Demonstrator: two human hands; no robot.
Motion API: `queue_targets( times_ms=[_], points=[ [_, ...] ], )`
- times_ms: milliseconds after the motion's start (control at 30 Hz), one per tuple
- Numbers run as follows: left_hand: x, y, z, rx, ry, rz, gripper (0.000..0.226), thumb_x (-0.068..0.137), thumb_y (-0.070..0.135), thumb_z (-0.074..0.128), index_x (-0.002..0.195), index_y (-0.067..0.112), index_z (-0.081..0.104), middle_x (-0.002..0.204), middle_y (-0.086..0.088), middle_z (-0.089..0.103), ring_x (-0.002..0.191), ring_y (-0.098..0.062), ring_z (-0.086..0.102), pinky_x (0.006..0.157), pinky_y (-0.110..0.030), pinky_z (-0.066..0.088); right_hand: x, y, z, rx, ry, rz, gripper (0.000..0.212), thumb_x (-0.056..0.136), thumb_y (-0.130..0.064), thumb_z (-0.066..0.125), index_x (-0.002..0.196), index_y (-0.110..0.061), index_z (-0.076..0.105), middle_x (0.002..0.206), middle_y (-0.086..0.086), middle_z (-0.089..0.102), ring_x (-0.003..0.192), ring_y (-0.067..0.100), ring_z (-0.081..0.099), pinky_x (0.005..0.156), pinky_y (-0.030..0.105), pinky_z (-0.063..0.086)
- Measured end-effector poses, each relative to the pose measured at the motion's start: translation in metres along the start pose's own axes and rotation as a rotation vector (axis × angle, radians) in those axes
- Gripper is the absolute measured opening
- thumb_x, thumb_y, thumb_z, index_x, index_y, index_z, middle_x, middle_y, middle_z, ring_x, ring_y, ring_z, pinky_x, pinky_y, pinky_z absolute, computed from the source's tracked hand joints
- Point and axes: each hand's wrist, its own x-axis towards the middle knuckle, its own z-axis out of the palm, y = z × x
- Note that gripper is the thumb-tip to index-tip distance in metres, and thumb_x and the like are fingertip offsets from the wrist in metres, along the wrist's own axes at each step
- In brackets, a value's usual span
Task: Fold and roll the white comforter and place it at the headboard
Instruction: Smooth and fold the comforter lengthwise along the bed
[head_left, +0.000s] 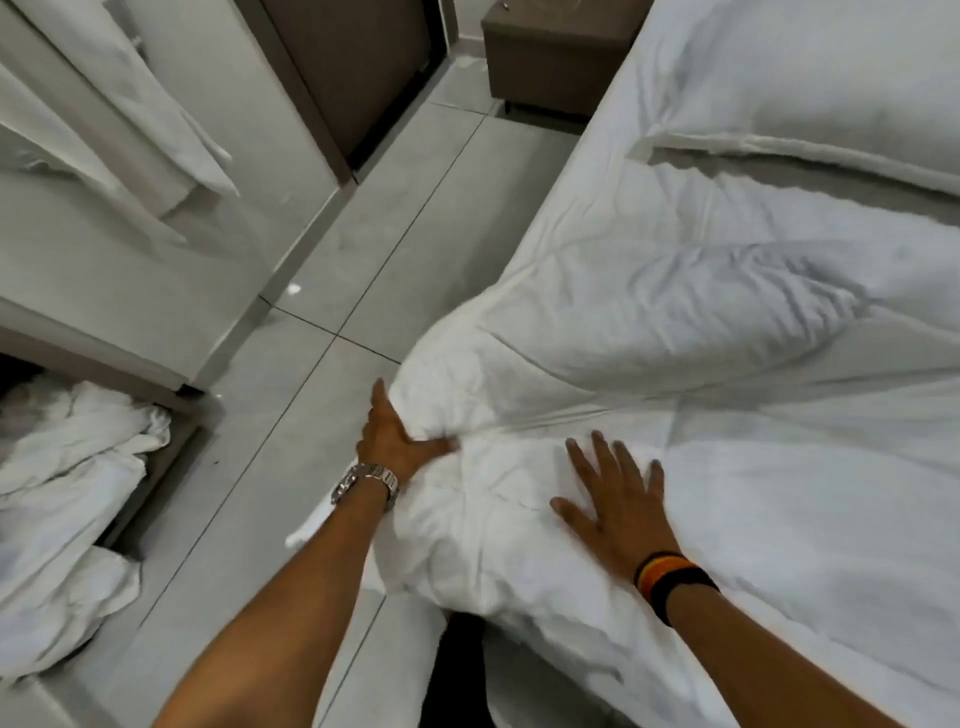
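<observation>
The white comforter (701, 322) lies rumpled across the bed, its near corner bunched into a thick fold at the bed's left edge. My left hand (397, 436), with a metal watch on the wrist, grips that bunched edge from the floor side. My right hand (615, 493), with a striped wristband, lies flat on the comforter with fingers spread, just right of the fold. A white pillow (810, 78) rests at the far end of the bed, towards the headboard, which is out of view.
A grey tiled floor (363, 249) runs along the bed's left side. A brown bedside cabinet (550, 52) stands at the far end. White linen (67, 499) is heaped at the left, and white sheets (130, 104) hang over a surface above it.
</observation>
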Motion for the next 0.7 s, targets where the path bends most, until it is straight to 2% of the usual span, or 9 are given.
queue_targets(
  times_ms=[100,167,233,333,400,500,533,600,700],
  points=[
    [0.070,0.007,-0.007,-0.235,-0.138,-0.028,0.159,0.037,0.093,0.078,0.162,0.043,-0.006,0.169,-0.003,0.027,0.150,-0.028,0.036,0.119,-0.045,0.034,0.036,-0.034,-0.004,0.134,0.455,-0.056,0.075,0.102,-0.064,0.042,0.167,-0.029,0.028,0.178,0.012,0.008,0.162,0.035,0.017,0.126,0.064,0.018],
    [0.108,0.029,-0.013,-0.337,-0.228,-0.054,0.148,0.042,0.104,0.060,0.162,0.044,-0.005,0.166,-0.005,0.035,0.144,-0.029,0.045,0.107,-0.034,0.036,0.076,-0.051,-0.014,0.155,0.577,0.049,0.076,0.101,-0.061,0.049,0.167,-0.033,0.026,0.178,0.013,0.003,0.164,0.035,0.007,0.125,0.065,0.013],
    [0.126,0.061,-0.009,-0.313,-0.269,-0.023,0.148,0.040,0.108,0.053,0.163,0.042,0.002,0.164,-0.003,0.037,0.143,-0.029,0.046,0.101,-0.032,0.035,0.112,-0.059,-0.031,0.158,0.532,0.191,0.078,0.101,-0.067,0.042,0.169,-0.040,0.012,0.178,0.009,-0.011,0.164,0.035,-0.005,0.124,0.068,0.008],
    [0.150,0.104,0.003,-0.304,-0.410,-0.003,0.152,0.038,0.100,0.069,0.163,0.035,0.013,0.161,0.002,0.042,0.138,-0.024,0.051,0.106,-0.032,0.040,0.169,-0.076,-0.033,0.176,0.335,0.362,0.079,0.102,-0.071,0.033,0.167,-0.045,-0.004,0.175,0.003,-0.025,0.162,0.034,-0.017,0.121,0.075,0.010],
    [0.149,0.118,0.013,-0.316,-0.494,-0.002,0.149,0.039,0.090,0.081,0.161,0.023,0.027,0.155,0.002,0.050,0.127,-0.020,0.059,0.102,-0.031,0.047,0.177,-0.077,-0.028,0.200,0.261,0.430,0.078,0.103,-0.070,0.028,0.166,-0.045,-0.011,0.174,0.001,-0.030,0.162,0.031,-0.022,0.121,0.077,0.011],
    [0.140,0.122,0.011,-0.364,-0.616,-0.019,0.118,0.050,0.067,0.094,0.147,0.016,0.053,0.141,-0.003,0.064,0.119,-0.021,0.066,0.104,-0.035,0.053,0.168,-0.081,-0.029,0.204,0.229,0.462,0.076,0.103,-0.067,0.024,0.166,-0.045,-0.012,0.174,-0.001,-0.030,0.162,0.029,-0.021,0.121,0.075,0.012],
    [0.138,0.123,0.005,-0.439,-0.604,-0.012,0.105,0.056,0.053,0.098,0.144,0.014,0.056,0.138,-0.005,0.066,0.117,-0.021,0.068,0.104,-0.037,0.054,0.165,-0.085,-0.032,0.217,0.236,0.460,0.075,0.103,-0.067,0.025,0.165,-0.046,-0.012,0.174,-0.002,-0.029,0.162,0.028,-0.019,0.122,0.075,0.012],
    [0.138,0.123,-0.017,-0.599,-0.401,0.091,0.096,0.064,0.025,0.099,0.146,0.014,0.051,0.139,-0.004,0.064,0.120,-0.018,0.066,0.105,-0.034,0.053,0.164,-0.103,-0.045,0.287,0.286,0.452,0.076,0.102,-0.071,0.024,0.165,-0.049,-0.011,0.175,-0.003,-0.027,0.163,0.028,-0.017,0.123,0.074,0.009],
    [0.139,0.123,-0.067,-0.583,0.029,0.481,0.098,0.065,0.024,0.097,0.148,0.029,0.046,0.138,0.026,0.055,0.122,0.009,0.056,0.098,-0.011,0.047,0.181,-0.140,-0.065,0.340,0.459,0.432,0.074,0.099,-0.078,0.016,0.162,-0.054,-0.013,0.176,-0.006,-0.021,0.163,0.023,-0.017,0.122,0.071,-0.006]
  ],
)
